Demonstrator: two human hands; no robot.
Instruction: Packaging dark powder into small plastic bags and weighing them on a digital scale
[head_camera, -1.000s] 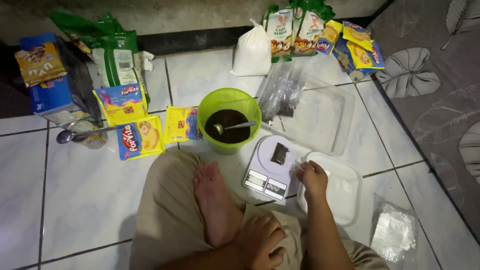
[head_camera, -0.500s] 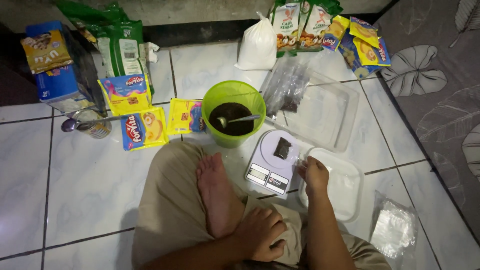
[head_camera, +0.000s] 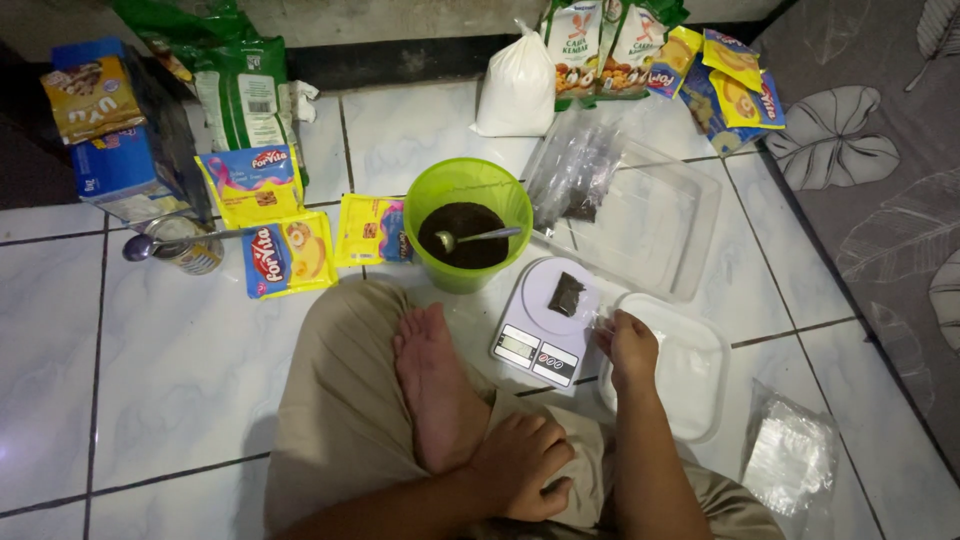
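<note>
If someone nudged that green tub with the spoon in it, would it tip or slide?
The green tub would probably slide rather than tip: it looks broad, and the dark powder weighs it low. The floor tiles look glossy, so little grip. The spoon leans loose and may shift.

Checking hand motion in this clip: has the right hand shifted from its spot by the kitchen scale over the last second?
No. The right hand stays at the right edge of the kitchen scale, over the near corner of the white lid; only the camera view shifts slightly.
</note>
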